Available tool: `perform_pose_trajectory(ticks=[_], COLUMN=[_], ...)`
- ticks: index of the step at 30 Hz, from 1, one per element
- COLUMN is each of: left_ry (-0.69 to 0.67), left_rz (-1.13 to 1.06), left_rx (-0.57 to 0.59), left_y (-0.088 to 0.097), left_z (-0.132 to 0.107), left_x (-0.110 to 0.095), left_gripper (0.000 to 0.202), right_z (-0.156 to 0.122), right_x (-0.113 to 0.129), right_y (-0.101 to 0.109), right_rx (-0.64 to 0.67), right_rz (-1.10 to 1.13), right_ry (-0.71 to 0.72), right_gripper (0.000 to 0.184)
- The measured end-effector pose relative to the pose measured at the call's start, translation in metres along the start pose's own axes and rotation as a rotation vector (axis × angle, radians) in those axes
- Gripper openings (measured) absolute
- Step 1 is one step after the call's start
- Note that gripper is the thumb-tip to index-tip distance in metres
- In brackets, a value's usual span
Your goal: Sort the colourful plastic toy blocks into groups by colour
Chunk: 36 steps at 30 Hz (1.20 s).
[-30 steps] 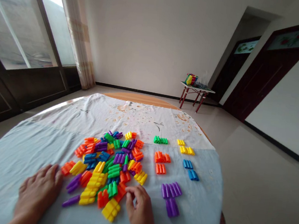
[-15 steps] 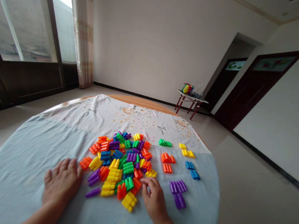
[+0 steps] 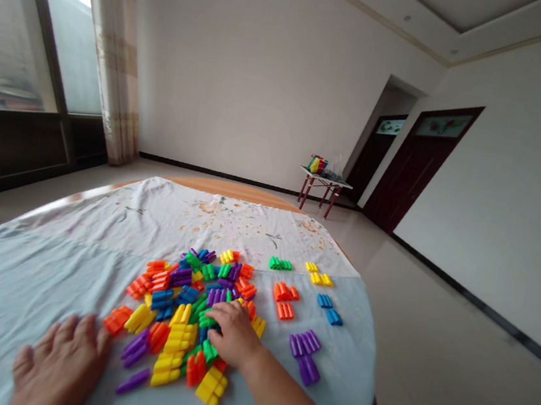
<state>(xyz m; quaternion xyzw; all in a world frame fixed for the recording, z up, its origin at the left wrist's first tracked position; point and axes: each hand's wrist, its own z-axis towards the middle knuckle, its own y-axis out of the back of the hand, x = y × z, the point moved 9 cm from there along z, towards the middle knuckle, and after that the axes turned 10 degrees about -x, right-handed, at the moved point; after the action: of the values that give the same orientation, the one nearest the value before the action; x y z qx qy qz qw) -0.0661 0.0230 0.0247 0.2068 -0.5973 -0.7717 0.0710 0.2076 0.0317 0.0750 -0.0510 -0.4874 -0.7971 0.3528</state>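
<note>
My left hand lies flat on the blue part of the cloth, fingers spread, holding nothing. Just right of it are an orange plastic bullet-shaped block and a single purple piece. My right hand reaches into the pile of coloured blocks. Its thumb and fingers close around a green plastic block, partly hidden by the hand. Yellow blocks lie left of this hand, and another yellow block is below it.
Right of the pile sit separate colour groups: green, yellow, orange, blue and purple. A tablecloth covers most of the round table. A small table with a colourful bag stands by the far wall.
My right hand has moved left and up from the pile's right edge onto the green block. My left hand stays flat on the cloth. The whole view has shifted with my head.
</note>
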Motion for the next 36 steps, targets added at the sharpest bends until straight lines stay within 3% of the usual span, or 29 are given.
perform_pose_trajectory(ticks=[14,22,28,32,36], left_ry=[0.026,0.029,0.044,0.041,0.04], left_rz=[0.109,0.084,0.059,0.058,0.038], left_rx=[-0.044,-0.062,-0.081,-0.08,-0.094], left_y=[-0.008,-0.003,0.003,0.004,0.004], left_z=[0.004,0.001,0.0,0.0,0.001], left_x=[0.005,0.004,0.001,-0.002,-0.001], left_gripper=[0.067,0.066,0.064,0.063,0.063], right_z=[-0.019,-0.026,-0.03,-0.031,-0.031], right_x=[0.0,0.006,-0.015,-0.032,-0.034], right_y=[0.008,0.024,0.039,0.04,0.04], right_rx=[-0.183,-0.112,-0.105,-0.151,-0.205], right_rz=[0.115,0.12,0.04,-0.03,-0.039], right_ry=[-0.027,0.008,-0.061,-0.112,-0.103], right_gripper=[0.033,0.026,0.021,0.018,0.019])
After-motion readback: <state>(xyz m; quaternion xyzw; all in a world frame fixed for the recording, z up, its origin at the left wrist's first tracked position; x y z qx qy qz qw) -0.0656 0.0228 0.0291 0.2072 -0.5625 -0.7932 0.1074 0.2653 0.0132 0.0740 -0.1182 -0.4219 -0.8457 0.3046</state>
